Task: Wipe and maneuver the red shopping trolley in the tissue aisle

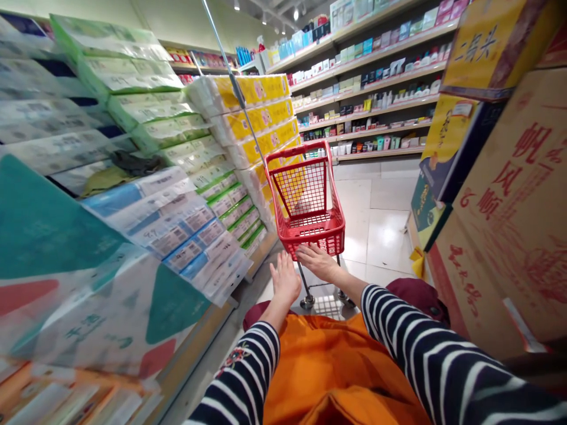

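Observation:
A red plastic shopping cart [305, 230] with a grid basket stands just ahead of me in the aisle. My left hand [285, 280] reaches forward, fingers spread, close below the basket's near left corner. At the basket's near wall is my right hand [316, 260], its fingers stretched out flat and overlapping the red rim in view. Whether either hand touches the plastic I cannot tell. Neither hand holds anything. Nothing shows inside the cart's basket.
Stacked tissue packs [195, 230] line the left, with yellow paper packs [266, 112] beyond. Cardboard cartons [518, 195] rise close on the right. Shelves [367, 100] of small boxes and bottles stand at the back. Pale floor tiles [385, 230] run between.

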`<state>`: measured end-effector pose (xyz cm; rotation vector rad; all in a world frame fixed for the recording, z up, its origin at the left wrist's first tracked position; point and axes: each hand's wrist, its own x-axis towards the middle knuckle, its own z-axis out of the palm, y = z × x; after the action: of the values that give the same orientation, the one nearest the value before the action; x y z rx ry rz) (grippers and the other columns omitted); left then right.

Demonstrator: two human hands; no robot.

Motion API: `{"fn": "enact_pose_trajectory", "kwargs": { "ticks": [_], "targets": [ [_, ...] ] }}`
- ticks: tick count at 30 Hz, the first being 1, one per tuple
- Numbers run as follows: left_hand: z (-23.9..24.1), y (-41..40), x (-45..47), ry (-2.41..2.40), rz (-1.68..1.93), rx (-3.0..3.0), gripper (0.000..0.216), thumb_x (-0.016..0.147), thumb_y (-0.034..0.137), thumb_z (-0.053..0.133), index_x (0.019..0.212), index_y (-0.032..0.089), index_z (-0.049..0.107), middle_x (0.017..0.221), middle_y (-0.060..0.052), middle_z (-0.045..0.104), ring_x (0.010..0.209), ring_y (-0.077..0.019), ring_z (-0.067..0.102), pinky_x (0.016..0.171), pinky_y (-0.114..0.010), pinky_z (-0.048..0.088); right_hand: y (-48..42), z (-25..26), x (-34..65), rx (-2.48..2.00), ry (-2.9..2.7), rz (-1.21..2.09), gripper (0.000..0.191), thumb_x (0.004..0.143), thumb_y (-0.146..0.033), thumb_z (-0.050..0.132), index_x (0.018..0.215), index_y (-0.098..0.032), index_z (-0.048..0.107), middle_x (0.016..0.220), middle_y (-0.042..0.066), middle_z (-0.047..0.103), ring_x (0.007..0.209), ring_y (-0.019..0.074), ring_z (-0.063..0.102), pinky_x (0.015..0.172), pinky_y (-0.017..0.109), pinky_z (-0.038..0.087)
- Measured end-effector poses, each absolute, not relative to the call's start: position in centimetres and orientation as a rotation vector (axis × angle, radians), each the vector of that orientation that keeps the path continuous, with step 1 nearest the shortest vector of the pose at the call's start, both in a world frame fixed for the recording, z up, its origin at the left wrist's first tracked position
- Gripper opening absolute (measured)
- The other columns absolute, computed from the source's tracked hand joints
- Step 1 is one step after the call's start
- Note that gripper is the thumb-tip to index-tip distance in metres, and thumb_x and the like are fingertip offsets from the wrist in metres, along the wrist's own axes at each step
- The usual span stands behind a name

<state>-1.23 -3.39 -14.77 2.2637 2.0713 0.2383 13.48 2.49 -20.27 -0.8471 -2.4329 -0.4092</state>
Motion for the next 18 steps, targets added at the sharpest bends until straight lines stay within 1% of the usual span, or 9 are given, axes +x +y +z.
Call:
{"fn": "enact_pose_trajectory", "kwargs": {
  "ticks": [2,4,6,8,11,14,18],
  "targets": [
    [-14.5,-3.5,-0.6,2.075,0.134,2.37,0.068,0.074,0.015,0.044,0.139,0.007,0.027,0.15,-0.018,0.017,0.139,-0.0277,0.012,0.11,-0.054,0.011,1.5,-22.0,13.9,-0.901,-2.471,-0.41,0.032,0.086,-0.008,0.045,0.114,-0.015,0.06,0.119,0.009,0.061,0.122,0.0223,0.046,0.105,0.044,0.034],
    [-14.4,-3.4,-0.1,2.049,0.099,2.445,0.069,0.074,0.015,0.044,0.14,0.007,0.026,0.15,-0.017,0.016,0.139,-0.0271,0.012,0.11,-0.053,0.011,0.7,-22.3,14.5,-0.928,-2.472,-0.408,0.032,0.086,-0.009,0.046,0.113,-0.017,0.061,0.119,0.008,0.061,0.122,0.0227,0.046,0.106,0.045,0.033],
    [-14.4,-3.3,0.3,2.03,0.105,2.498,0.07,0.073,0.015,0.044,0.141,0.008,0.025,0.151,-0.016,0.015,0.14,-0.0261,0.01,0.111,-0.052,0.01,0.2,-21.1,15.2,-0.961,-2.393,-0.405,0.037,0.088,-0.009,0.043,0.12,-0.021,0.057,0.127,0.006,0.056,0.127,0.0223,0.04,0.108,0.048,0.027],
    [-14.5,-3.2,0.6,2.03,0.128,2.527,0.072,0.072,0.014,0.044,0.141,0.008,0.023,0.151,-0.015,0.014,0.14,-0.0255,0.009,0.111,-0.052,0.009,0.3,-19.1,15.8,-1.04,-2.251,-0.418,0.042,0.09,-0.009,0.039,0.128,-0.023,0.049,0.135,0.005,0.049,0.132,0.022,0.032,0.111,0.05,0.019],
    [-14.6,-3.3,1.0,2.032,0.149,2.561,0.074,0.072,0.014,0.043,0.142,0.006,0.021,0.152,-0.015,0.012,0.14,-0.0254,0.007,0.111,-0.052,0.008,1.1,-17.0,16.2,-1.129,-2.104,-0.442,0.044,0.091,-0.01,0.036,0.133,-0.022,0.044,0.138,0.005,0.045,0.135,0.0221,0.025,0.112,0.051,0.014],
    [-14.8,-3.5,1.1,2.005,0.138,2.598,0.073,0.072,0.014,0.042,0.141,0.004,0.022,0.152,-0.015,0.012,0.14,-0.0254,0.006,0.111,-0.052,0.008,1.4,-17.8,16.1,-1.137,-2.126,-0.427,0.045,0.09,-0.008,0.036,0.132,-0.022,0.045,0.137,0.006,0.046,0.135,0.0219,0.027,0.111,0.05,0.018],
    [-15.4,-3.8,1.3,1.962,0.105,2.638,0.073,0.072,0.014,0.042,0.141,0.007,0.023,0.152,-0.014,0.013,0.14,-0.0242,0.008,0.112,-0.051,0.008,0.7,-21.3,15.6,-1.117,-2.216,-0.399,0.04,0.089,-0.009,0.041,0.126,-0.02,0.051,0.133,0.008,0.051,0.13,0.0228,0.037,0.106,0.05,0.028]
  ]
}}
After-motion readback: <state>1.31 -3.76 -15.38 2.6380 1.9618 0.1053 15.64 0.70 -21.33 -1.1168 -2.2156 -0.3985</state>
